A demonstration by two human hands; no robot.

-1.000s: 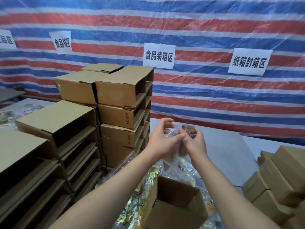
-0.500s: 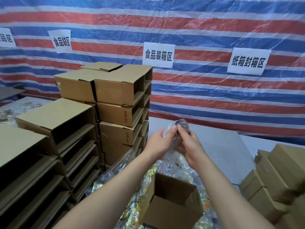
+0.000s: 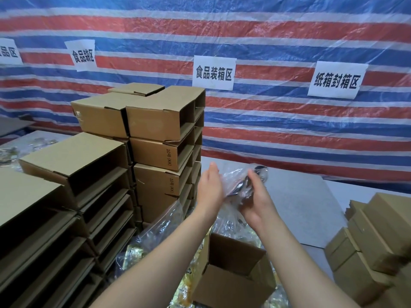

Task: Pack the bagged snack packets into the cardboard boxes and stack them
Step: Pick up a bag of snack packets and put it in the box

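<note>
- An open cardboard box [image 3: 231, 276] sits closest, at 6 o'clock, with its flaps up.
- Shiny yellow snack packets [image 3: 184, 287] in clear plastic lie around the box, at 7 o'clock.
- Just above the box, near the middle, two bare arms reach forward.
- The left hand [image 3: 209, 190] has straight fingers. Its palm faces the bag and touches the bag's left side. It does not wrap around anything.
- The right hand [image 3: 255, 201] curls around a clear bagged snack packet [image 3: 242, 185] and holds it from the right side and below.
- The bag is crinkly, with dark things inside. It is up in the air between both hands, above the open box.
- At 9 o'clock, stacks of boxes [image 3: 73, 196] lie on their sides with their open ends showing.
- At 11 o'clock, a taller box pile [image 3: 160, 138] stands behind them.
- At 4 o'clock, shut boxes [image 3: 373, 247] are piled up.
- A grey table [image 3: 300, 196] runs off at 2 o'clock.
- Farthest back, at 12 o'clock, hangs a red, white and blue striped sheet [image 3: 266, 30] with white paper signs [image 3: 214, 73] stuck on it.
</note>
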